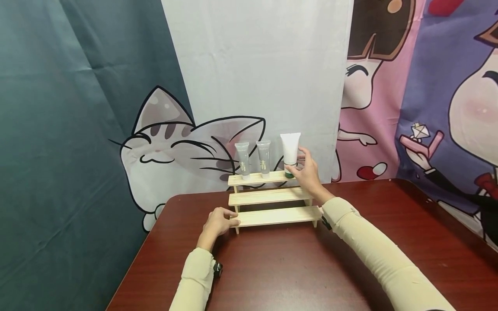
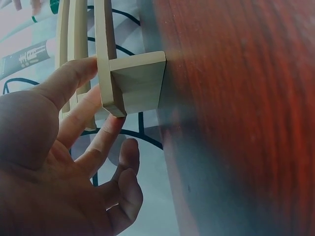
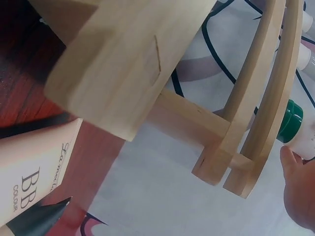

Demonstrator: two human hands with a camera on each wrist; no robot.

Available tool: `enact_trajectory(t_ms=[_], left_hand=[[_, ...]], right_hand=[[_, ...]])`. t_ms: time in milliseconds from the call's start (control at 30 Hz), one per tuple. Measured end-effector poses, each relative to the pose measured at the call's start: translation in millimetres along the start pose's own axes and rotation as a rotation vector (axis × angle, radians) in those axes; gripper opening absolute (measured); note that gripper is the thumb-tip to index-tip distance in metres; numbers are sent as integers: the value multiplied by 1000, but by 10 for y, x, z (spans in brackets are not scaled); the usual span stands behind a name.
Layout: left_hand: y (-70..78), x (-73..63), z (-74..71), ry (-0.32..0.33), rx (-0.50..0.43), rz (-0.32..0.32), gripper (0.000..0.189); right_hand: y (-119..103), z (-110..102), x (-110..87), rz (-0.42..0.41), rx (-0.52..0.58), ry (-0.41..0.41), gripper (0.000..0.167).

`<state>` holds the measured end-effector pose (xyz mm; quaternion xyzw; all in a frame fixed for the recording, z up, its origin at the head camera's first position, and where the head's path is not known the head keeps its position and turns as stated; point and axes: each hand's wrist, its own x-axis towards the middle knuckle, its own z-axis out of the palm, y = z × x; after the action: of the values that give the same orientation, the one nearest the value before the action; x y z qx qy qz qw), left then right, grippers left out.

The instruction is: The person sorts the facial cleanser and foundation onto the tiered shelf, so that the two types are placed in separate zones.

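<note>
A pale wooden three-tier display rack (image 1: 268, 196) stands on the table. Its lowest tier's left end is gripped by my left hand (image 1: 218, 221); in the left wrist view, the fingertips of this hand (image 2: 83, 142) touch the board's end. At the top tier's right end, my right hand (image 1: 305, 172) holds a white squeeze tube (image 1: 290, 147), cap down, between thumb and fingers. Its green cap (image 3: 291, 120) is at the top board; whether it bears on the wood I cannot tell. Two clear squeeze tubes (image 1: 243, 159) stand upright left of it on that tier.
Beside the rack's right end, in the right wrist view, is a beige package marked BB COLOUR (image 3: 34, 174), with a dark pointed object (image 3: 42, 219) below it. The reddish-brown table (image 1: 272, 268) meets a cartoon-printed cloth backdrop (image 1: 264, 56) behind the rack.
</note>
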<state>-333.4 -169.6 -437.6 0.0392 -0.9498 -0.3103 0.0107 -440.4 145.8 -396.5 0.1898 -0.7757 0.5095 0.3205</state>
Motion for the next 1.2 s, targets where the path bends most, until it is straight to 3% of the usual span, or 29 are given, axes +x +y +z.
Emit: enact_trajectory(t_ms=[500,733,1200], left_hand=[[-10,-7,-12,-10,4,-11,21],[-5,-6,-21,-6,0,-18,21],[-7,-1,-25,-19,8,6,22]], right_hand=[[-24,-227,-102,140,-4,-141,67],[-90,-366,-171,199,-66,-169,60],[-98,-628,-319,229,-137,-181,53]])
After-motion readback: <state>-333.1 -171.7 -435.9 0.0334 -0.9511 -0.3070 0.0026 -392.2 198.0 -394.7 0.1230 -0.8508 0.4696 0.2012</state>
